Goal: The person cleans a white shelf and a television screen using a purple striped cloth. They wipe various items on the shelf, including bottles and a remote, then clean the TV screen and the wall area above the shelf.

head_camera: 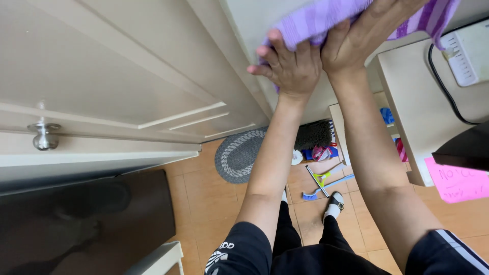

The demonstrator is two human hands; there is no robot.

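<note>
— Black shorts (316, 259) and two bare forearms fill the bottom of the view, closest of all. What are the hands on?

— Both are raised against a pale wall (249, 20). Left hand (288, 63) lies flat, fingers spread and pointing up, its fingertips pressing the lower edge of a purple striped cloth (316, 18). Right hand (364, 33) sits just beside it, touching at the thumb side, palm laid over the cloth and pinning it to the wall.

— Is either hand closed around the cloth?

— No, both are laid open on it. How far the right fingers curl I cannot tell; they run off the top edge.

— And where does the cloth sit?

— Under and above both hands, spreading out past the right hand towards a white box (466, 53) on a cream cabinet (412, 102), with a black cable (443, 86) beside it.

— Left of the hands?

— A panelled door (112, 66) with a metal knob (45, 135), well apart.

— Below them?

— Far down past the wrists, a tan tile floor (209, 203), a grey oval mat (238, 155), a blue brush (326, 187) and one socked foot (333, 203) in a sandal. A pink note (458, 183) lies under the right forearm's side.
</note>
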